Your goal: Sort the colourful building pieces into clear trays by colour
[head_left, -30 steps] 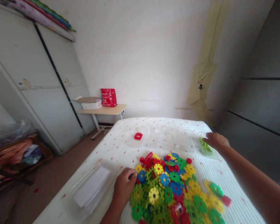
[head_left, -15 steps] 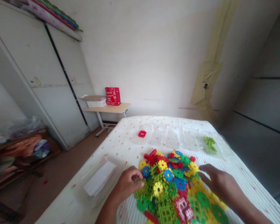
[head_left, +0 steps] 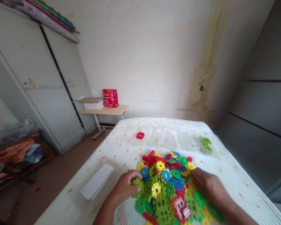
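A heaped pile of plastic building pieces (head_left: pixel 170 187) lies on the bed in front of me, with notched discs and lattice squares in yellow, blue, green and red. At the pile's left edge, my left hand (head_left: pixel 126 185) is closed on a light green lattice piece (head_left: pixel 137 183), pinched between thumb and fingers. My right hand (head_left: pixel 207 184) reaches into the pile's right side with fingers pressed together and pointing down. What its fingertips hold, if anything, is hidden. A pink window-shaped piece (head_left: pixel 181 207) lies between the hands, near the front.
Clear plastic trays (head_left: pixel 170 137) stand behind the pile; one holds a red square piece (head_left: pixel 140 135), another several green pieces (head_left: pixel 206 144). On the left lies a clear container (head_left: pixel 100 179) with white paper in it. A small table (head_left: pixel 105 110) bears a red bag (head_left: pixel 110 98).
My left hand has taken hold of a green lattice piece. My right hand has moved left into the pile, its fingers drawing together. The whole view has shifted slightly.
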Tool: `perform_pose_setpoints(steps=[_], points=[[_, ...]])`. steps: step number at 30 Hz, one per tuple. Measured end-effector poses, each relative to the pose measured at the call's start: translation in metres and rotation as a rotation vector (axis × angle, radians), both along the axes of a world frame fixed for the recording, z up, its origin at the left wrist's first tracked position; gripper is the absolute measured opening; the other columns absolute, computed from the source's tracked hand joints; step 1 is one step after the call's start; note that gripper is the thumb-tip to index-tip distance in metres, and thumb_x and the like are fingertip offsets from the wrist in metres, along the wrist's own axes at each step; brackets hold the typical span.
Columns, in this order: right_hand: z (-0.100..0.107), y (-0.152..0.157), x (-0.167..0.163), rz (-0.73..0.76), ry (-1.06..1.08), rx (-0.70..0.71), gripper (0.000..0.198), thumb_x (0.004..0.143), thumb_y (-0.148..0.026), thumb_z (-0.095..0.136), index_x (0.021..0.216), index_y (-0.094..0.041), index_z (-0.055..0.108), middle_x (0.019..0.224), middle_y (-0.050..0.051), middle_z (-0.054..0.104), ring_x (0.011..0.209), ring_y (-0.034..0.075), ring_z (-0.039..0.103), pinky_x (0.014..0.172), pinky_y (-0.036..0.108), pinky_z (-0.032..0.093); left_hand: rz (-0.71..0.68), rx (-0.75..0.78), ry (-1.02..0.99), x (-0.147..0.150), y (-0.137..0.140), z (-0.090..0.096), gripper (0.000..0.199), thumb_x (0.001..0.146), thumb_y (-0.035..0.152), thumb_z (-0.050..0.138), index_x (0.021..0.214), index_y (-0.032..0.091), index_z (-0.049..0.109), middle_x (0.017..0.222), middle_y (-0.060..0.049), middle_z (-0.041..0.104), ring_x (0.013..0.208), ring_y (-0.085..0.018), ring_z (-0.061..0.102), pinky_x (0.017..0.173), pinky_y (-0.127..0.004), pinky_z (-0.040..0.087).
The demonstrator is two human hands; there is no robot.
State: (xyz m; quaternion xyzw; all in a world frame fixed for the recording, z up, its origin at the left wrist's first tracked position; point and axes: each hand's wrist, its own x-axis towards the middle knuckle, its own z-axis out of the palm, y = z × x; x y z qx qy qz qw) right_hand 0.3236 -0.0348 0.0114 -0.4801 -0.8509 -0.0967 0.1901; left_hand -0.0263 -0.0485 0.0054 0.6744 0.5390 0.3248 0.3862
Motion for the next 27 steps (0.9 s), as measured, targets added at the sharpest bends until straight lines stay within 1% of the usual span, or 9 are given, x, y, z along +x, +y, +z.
perform_pose_setpoints(steps=[3,6,11,13,15,17,21,23,27], points=[[-0.004,0.001,0.000,-0.013,0.011,-0.038,0.034,0.095,-0.030,0.030,0.074,-0.020,0.054,0.064,0.001,0.059,0.053,0.013,0.058,0.049,0.023,0.039,0.036,0.007,-0.102,-0.002,0.002,-0.001,0.025,0.061,0.015,0.058,0.084,0.017,0.068,0.080,-0.002,0.066,0.077,-0.019,0.058,0.070,-0.026,0.042],[-0.008,0.003,0.001,-0.021,0.039,-0.059,0.031,0.094,-0.031,0.031,0.077,-0.021,0.055,0.067,0.001,0.060,0.055,0.013,0.059,0.050,0.023,0.039,0.121,0.004,-0.233,0.000,0.003,0.000,0.017,0.062,0.020,0.062,0.077,0.016,0.069,0.071,-0.002,0.065,0.069,-0.017,0.057,0.064,-0.024,0.042],[-0.012,0.006,0.001,-0.016,0.086,-0.076,0.029,0.093,-0.030,0.033,0.076,-0.021,0.055,0.068,0.001,0.059,0.057,0.013,0.059,0.052,0.023,0.039,0.339,0.026,-0.717,0.025,0.004,0.005,0.026,0.062,0.031,0.069,0.082,0.015,0.066,0.068,0.000,0.063,0.064,-0.013,0.056,0.064,-0.023,0.042],[-0.013,0.006,0.000,-0.014,0.092,-0.077,0.029,0.093,-0.030,0.034,0.075,-0.021,0.054,0.068,0.001,0.058,0.055,0.013,0.058,0.051,0.023,0.039,0.345,0.004,-0.799,0.039,0.006,0.006,0.029,0.063,0.032,0.070,0.086,0.016,0.065,0.071,0.000,0.063,0.065,-0.013,0.056,0.066,-0.024,0.043],[-0.013,0.006,-0.001,-0.014,0.093,-0.085,0.029,0.093,-0.030,0.033,0.075,-0.021,0.054,0.068,0.001,0.058,0.056,0.013,0.058,0.051,0.023,0.039,0.303,0.003,-0.725,0.051,0.009,0.007,0.028,0.065,0.030,0.068,0.088,0.016,0.066,0.072,0.000,0.064,0.066,-0.013,0.057,0.066,-0.024,0.043],[-0.012,0.005,-0.002,-0.018,0.089,-0.101,0.030,0.094,-0.030,0.031,0.077,-0.021,0.054,0.070,0.002,0.058,0.058,0.013,0.058,0.052,0.023,0.039,0.266,0.069,-0.566,0.058,0.013,0.006,0.023,0.068,0.027,0.065,0.088,0.016,0.066,0.076,-0.002,0.064,0.070,-0.015,0.058,0.067,-0.025,0.044],[-0.012,0.005,-0.001,-0.029,0.065,-0.135,0.032,0.095,-0.031,0.029,0.079,-0.021,0.053,0.072,0.002,0.058,0.060,0.014,0.059,0.054,0.024,0.040,0.222,0.350,-0.238,0.062,0.021,0.003,0.019,0.071,0.017,0.056,0.086,0.019,0.068,0.091,-0.005,0.066,0.089,-0.019,0.059,0.082,-0.032,0.045],[-0.013,0.006,0.000,-0.032,0.058,-0.144,0.031,0.095,-0.031,0.028,0.080,-0.021,0.053,0.073,0.002,0.058,0.061,0.014,0.059,0.055,0.024,0.040,0.218,0.441,-0.112,0.063,0.022,0.000,0.020,0.071,0.015,0.055,0.086,0.021,0.067,0.095,-0.005,0.066,0.094,-0.020,0.058,0.087,-0.035,0.043],[-0.014,0.006,0.001,-0.038,0.062,-0.148,0.029,0.095,-0.031,0.031,0.078,-0.021,0.052,0.073,0.001,0.058,0.061,0.013,0.058,0.055,0.024,0.039,0.209,0.483,0.101,0.065,0.020,-0.004,0.022,0.074,0.015,0.053,0.090,0.022,0.066,0.096,-0.005,0.067,0.094,-0.021,0.058,0.087,-0.037,0.043]])
